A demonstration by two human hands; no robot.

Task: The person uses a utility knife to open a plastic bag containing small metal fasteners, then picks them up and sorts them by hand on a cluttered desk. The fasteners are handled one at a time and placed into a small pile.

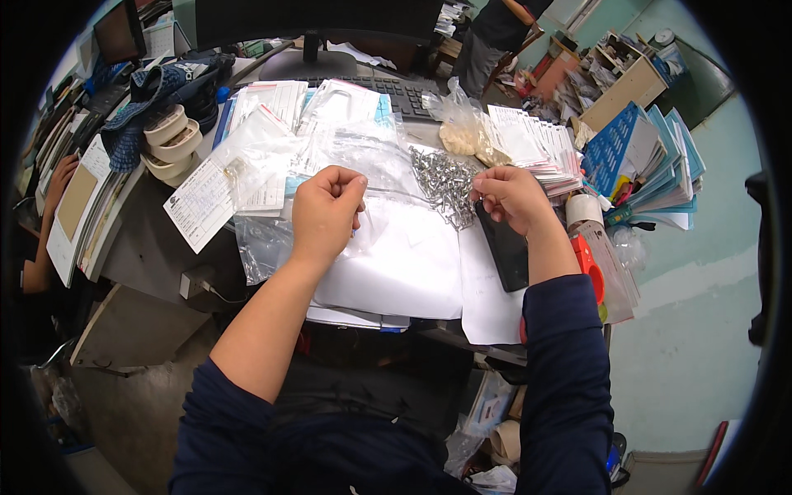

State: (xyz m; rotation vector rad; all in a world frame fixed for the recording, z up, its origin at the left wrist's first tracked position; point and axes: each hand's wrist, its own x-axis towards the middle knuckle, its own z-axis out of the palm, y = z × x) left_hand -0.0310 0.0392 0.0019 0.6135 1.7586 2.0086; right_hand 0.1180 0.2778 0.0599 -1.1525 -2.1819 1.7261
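Over the white paper sheets [396,276] at the middle of the desk, my left hand [328,210] is closed, fingers curled in. Beside its fingers is a filmy clear plastic bag [376,224]; what the fingers hold is hidden. My right hand [513,198] is closed in a pinch at the right edge of a pile of small shiny metal parts [445,183]. Something tiny and dark shows at its fingertips, too small to name. Under this hand lies a black smartphone [505,256], partly covered by it.
Behind are clear bags [355,148], a keyboard [404,97] and a monitor [313,21]. Stacked cards [536,148], a tape roll [584,210] and an orange-red tool [589,268] stand right. Beige trays [175,144] stand left. Another person's hand [62,177] shows far left; someone stands behind [495,41].
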